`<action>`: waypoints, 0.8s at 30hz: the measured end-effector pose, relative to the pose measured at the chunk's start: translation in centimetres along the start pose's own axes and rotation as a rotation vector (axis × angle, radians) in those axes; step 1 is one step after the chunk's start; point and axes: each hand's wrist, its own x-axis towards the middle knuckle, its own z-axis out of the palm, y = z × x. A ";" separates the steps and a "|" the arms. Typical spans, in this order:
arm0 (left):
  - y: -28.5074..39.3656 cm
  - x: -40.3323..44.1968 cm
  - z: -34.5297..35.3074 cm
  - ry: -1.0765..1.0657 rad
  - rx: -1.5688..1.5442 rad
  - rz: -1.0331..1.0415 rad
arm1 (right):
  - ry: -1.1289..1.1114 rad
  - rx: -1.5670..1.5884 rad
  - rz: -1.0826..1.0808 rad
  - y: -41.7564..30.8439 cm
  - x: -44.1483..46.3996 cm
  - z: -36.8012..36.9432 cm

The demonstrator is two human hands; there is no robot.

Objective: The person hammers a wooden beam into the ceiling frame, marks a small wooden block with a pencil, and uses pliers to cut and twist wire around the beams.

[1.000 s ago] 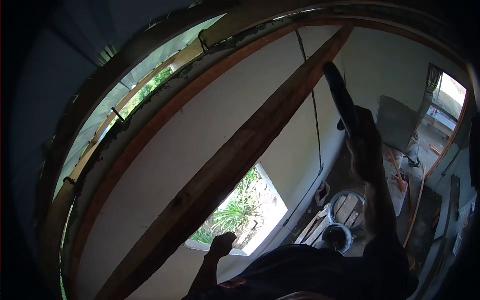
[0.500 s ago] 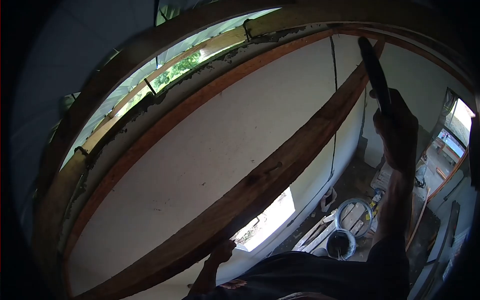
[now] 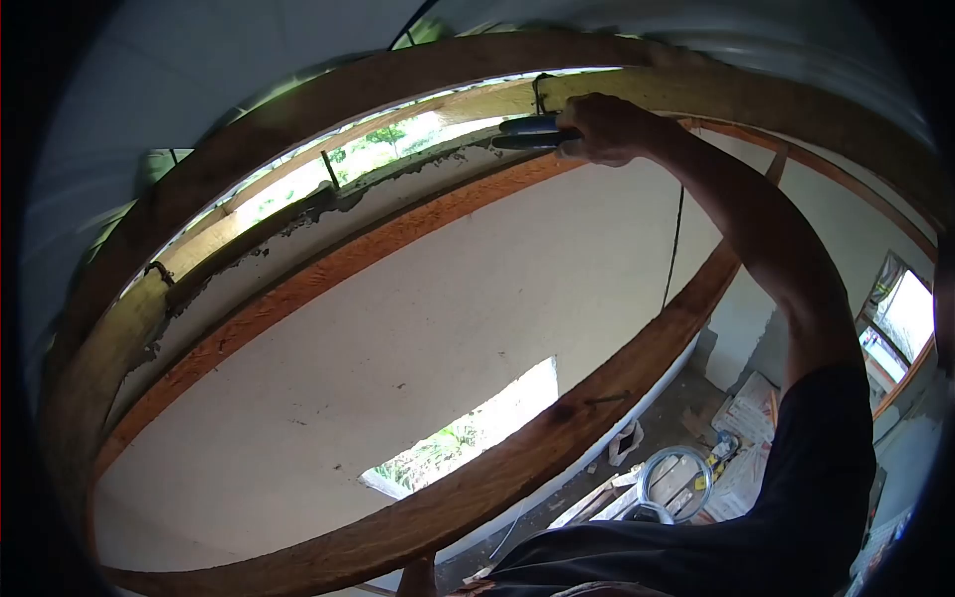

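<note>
My right hand is raised to the top of the wall, closed around a dark tool that looks like pliers, its two rounded arms pointing left. The tool is close to the rough wall top and the orange-brown wooden strip. Just above the hand, a dark metal tie loops at the pale roof timber. At the bottom, a bit of my left hand or wrist shows against a long wooden beam; its fingers are hidden behind the beam.
A dark rod sticks up from the wall top. Window openings show in the pale wall. On the floor below lie a wire coil, boards and a bucket rim. Roof sheeting hangs above.
My right hand has swung left and up with the tool, from beside the beam's far end to the wall top. My left hand has dropped mostly behind the beam. The view has shifted.
</note>
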 end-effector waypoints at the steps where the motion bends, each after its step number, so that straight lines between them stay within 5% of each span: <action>1: -0.8 -0.6 1.2 0.077 0.045 0.031 | -0.010 0.019 0.012 -0.1 2.3 0.4; 3: -2.5 -2.2 4.0 0.241 0.142 0.081 | -0.018 0.050 0.003 -0.6 5.9 1.4; 5: -3.4 -4.8 6.2 0.253 0.060 -0.186 | -0.020 0.069 -0.034 -1.1 9.0 2.5; 7: 3.1 -6.3 4.4 0.146 0.030 -0.544 | -0.047 0.043 -0.003 -1.6 12.0 4.2; 15: 0.6 -13.5 11.8 0.278 0.211 -0.641 | 0.005 0.023 -0.012 -2.1 18.3 8.6; 18: -0.4 -14.4 13.6 0.171 0.535 -0.598 | -0.001 -0.074 0.002 -2.2 18.4 8.7; 21: 11.0 -7.8 3.2 0.359 0.199 -0.589 | 0.139 -0.229 -0.090 -3.6 16.8 8.0; 23: 7.6 -6.2 2.7 0.564 0.338 -0.145 | 0.292 -0.425 -0.313 -4.9 14.9 6.6; 24: 8.9 -4.8 0.4 0.565 0.118 -0.154 | 0.148 -0.249 -0.387 -6.9 12.7 4.6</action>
